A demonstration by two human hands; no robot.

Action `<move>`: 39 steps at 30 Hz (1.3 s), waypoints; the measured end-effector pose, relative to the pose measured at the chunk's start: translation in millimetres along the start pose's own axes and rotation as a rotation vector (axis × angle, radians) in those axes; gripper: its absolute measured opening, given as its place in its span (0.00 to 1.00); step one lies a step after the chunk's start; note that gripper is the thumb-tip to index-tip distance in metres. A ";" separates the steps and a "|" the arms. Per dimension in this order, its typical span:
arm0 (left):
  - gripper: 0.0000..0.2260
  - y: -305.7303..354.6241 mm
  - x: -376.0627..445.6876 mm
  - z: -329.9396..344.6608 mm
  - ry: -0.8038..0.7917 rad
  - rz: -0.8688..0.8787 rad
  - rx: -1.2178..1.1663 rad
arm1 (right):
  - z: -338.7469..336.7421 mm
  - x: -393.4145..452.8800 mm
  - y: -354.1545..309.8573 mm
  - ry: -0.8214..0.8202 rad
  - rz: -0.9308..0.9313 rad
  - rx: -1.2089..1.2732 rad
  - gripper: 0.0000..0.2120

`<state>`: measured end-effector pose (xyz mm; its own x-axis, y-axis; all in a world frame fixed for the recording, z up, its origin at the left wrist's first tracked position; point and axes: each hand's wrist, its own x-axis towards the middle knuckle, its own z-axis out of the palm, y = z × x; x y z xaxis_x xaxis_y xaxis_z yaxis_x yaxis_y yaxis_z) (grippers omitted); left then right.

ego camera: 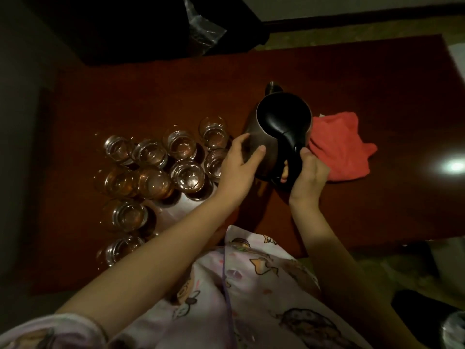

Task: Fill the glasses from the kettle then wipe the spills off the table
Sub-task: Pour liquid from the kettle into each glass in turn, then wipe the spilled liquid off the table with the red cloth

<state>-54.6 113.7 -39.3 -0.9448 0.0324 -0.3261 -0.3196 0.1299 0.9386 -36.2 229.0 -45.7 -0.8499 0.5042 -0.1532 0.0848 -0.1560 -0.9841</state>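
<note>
Pouring looks like the step I am on, or just between glasses: my right hand is curled round the black handle of the kettle, thumb on top, fingers through the loop. My left hand lies spread and relaxed against the kettle's steel side, steadying it, not clasping. The kettle sits upright between my hands, spout pointing away from me. Left of my left hand the glasses stand clustered, most seeming to hold water already. Next I judge I must lift and tip over any glass not yet full. Just right of my right hand lies the red cloth on the table, ready for wiping.
</note>
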 end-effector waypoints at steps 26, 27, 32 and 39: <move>0.09 -21.3 -51.8 1.7 0.041 0.014 -0.007 | -5.1 -29.7 1.0 0.020 0.078 -0.382 0.15; 0.08 -20.0 -53.4 3.8 0.038 0.023 0.003 | -6.5 -31.9 0.3 0.017 0.083 -0.410 0.16; 0.04 -20.2 -60.8 14.0 0.039 0.160 0.110 | -21.7 -38.5 3.4 0.014 0.097 -0.379 0.13; 0.05 -38.0 -72.4 49.4 -0.170 0.228 0.280 | -63.7 -3.4 12.1 -0.006 0.018 -0.451 0.11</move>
<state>29.6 155.4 -57.0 -0.9562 0.2517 -0.1492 -0.0491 0.3647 0.9298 0.8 279.5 -62.8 -0.8492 0.4996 -0.1711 0.3165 0.2221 -0.9222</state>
